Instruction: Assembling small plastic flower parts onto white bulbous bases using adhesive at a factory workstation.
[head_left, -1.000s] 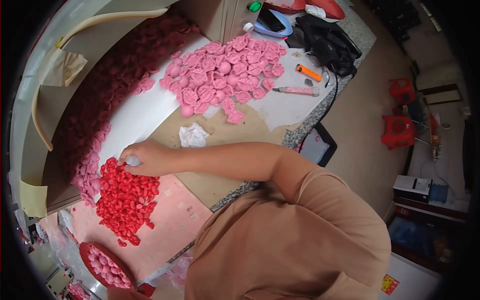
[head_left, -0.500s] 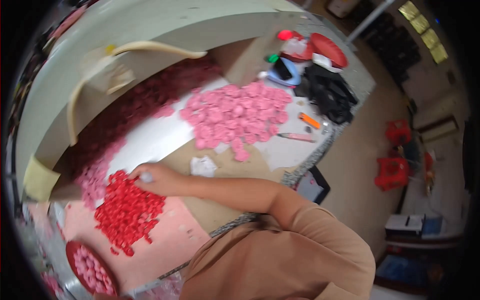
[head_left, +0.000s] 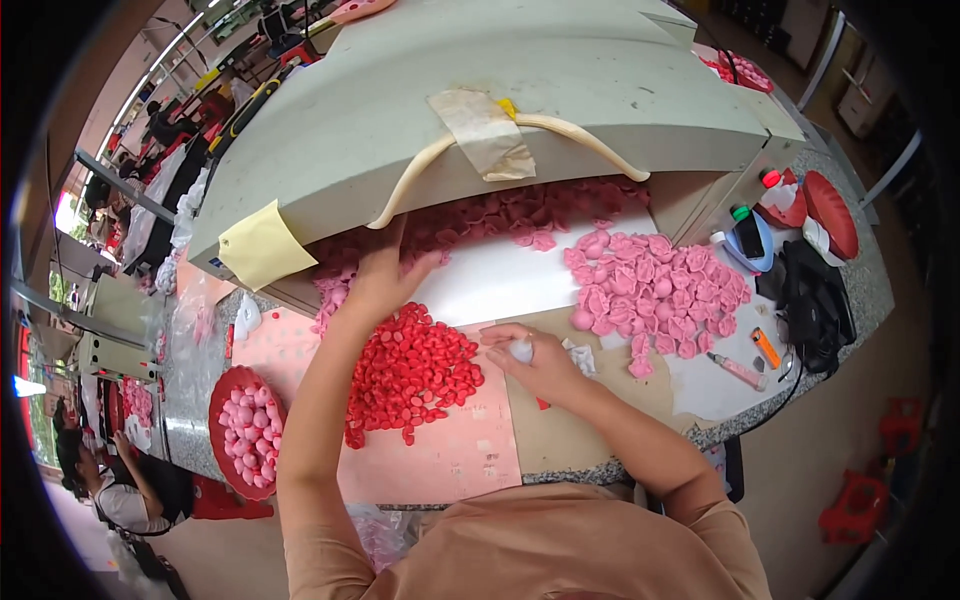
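Note:
My left hand reaches under the front lip of a grey box, among pink petal-shaped pieces. Its thumb stands apart; the other fingertips are partly hidden in the shade there. Right of a heap of small glossy red pieces, my right hand is curled around a small whitish, translucent object. Most of that object is covered by the palm and fingers. A larger heap of pink cupped pieces lies farther right on white sheeting.
A red bowl of pink balls stands at left. Toward the right edge are a glue-like tube, an orange lighter, a black bag and a blue dish. Crumpled white paper lies by my right hand. A co-worker sits far left.
The view has swung left and levelled. My left arm has come into view, its hand reaching into the box opening. My right hand has gone from the red heap's far edge to its right side.

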